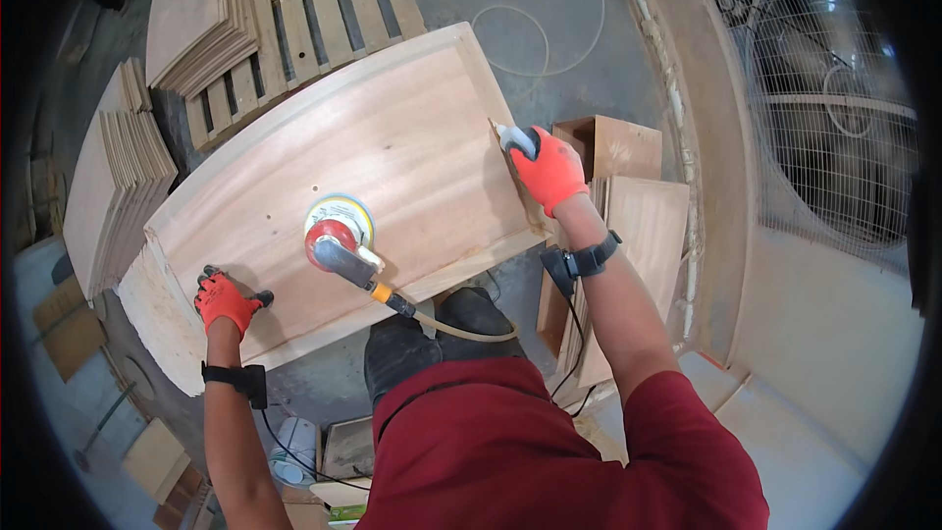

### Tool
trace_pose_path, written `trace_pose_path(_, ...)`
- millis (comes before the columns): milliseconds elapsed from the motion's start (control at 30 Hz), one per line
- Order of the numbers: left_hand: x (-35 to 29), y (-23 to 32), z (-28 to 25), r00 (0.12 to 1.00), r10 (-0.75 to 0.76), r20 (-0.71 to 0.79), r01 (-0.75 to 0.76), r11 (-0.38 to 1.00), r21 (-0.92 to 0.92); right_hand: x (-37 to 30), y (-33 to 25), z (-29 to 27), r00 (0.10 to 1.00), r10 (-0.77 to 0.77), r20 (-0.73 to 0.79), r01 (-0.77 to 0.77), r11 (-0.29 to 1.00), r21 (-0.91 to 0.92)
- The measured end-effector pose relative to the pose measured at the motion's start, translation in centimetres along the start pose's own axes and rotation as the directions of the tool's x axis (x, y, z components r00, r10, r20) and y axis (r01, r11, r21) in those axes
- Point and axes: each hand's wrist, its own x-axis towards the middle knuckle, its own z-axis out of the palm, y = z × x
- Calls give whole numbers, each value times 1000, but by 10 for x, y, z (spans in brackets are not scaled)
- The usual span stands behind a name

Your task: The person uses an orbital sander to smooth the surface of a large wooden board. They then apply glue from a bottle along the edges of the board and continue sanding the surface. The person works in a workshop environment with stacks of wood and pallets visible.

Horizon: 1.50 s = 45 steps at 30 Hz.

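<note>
A pale wooden panel [402, 152] with a raised edge strip lies in front of me. On its left end my left hand [226, 301], in a red glove with dark fingertips, rests with the fingers apart and holds nothing. My right hand [549, 172], gloved in red, is closed around a small white-and-grey hand tool [516, 141] at the panel's right edge. The tool's exact kind is unclear; its thin tip touches or nearly touches the edge strip. Between my hands, a round pneumatic sander [339, 231] with a red top sits on the panel, untouched.
The sander's hose [461, 336] runs over the near edge towards my legs. Stacks of wooden sheets [118, 172] and a slatted pallet [329, 0] stand beyond the panel. At right are wooden boxes [628, 147], leaning boards [643, 255] and a large caged fan [824, 98].
</note>
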Motion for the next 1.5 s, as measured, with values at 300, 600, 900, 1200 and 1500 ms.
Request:
trace_pose_path(300,-6,5,-11,1000,-18,23,18,1000,-2,34,-24,-5,1000,-17,-15,17,1000,3)
trace_pose_path(600,-1,-1,0,1000,-2,-9,2,1000,6,71,-44,-6,998,-42,-36,42,999,-11)
trace_pose_path(900,-7,1,-8,998,-9,56,9,1000,-10,96,-68,-12,999,-35,-26,34,999,-31)
trace_pose_path(1200,-3,0,-1,1000,-5,15,5,1000,-6,112,-73,-14,996,-40,-76,36,998,-58)
trace_pose_path(1500,1,-3,6,1000,5,-30,-4,1000,2,138,-71,-13,989,-19,-148,6,996,-92)
